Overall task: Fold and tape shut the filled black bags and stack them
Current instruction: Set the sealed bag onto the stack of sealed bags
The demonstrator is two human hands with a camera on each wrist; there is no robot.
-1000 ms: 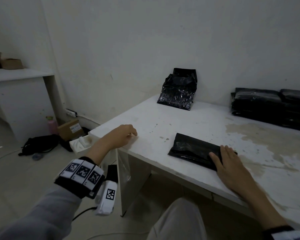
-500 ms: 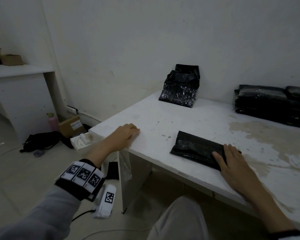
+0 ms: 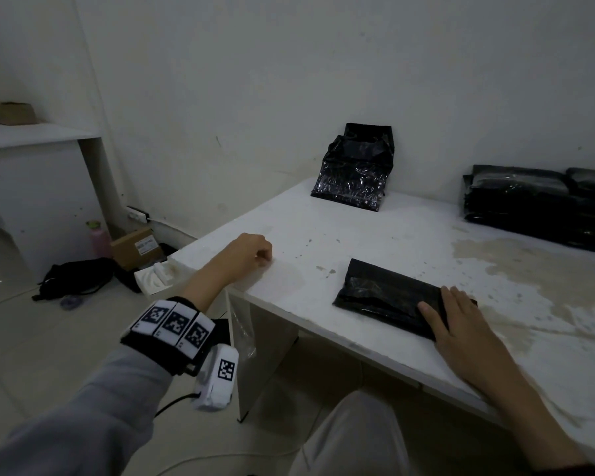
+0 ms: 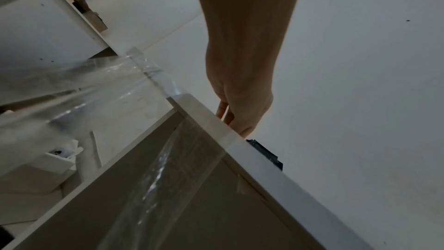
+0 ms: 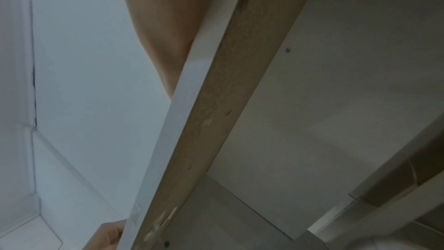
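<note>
Right hand (image 3: 461,324) flat, pressing folded bag (image 3: 389,297); left hand (image 3: 251,250) curled at table (image 3: 409,235) edge, contents unclear. Risk: fold springs open if pressure lifts.

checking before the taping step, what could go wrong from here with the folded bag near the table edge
The right hand presses flat on only one end of the folded black bag, so its free end may spring open. The bag lies near the table front edge and could slide off. The left hand is curled at the corner; any tape in it is not visible.
</note>
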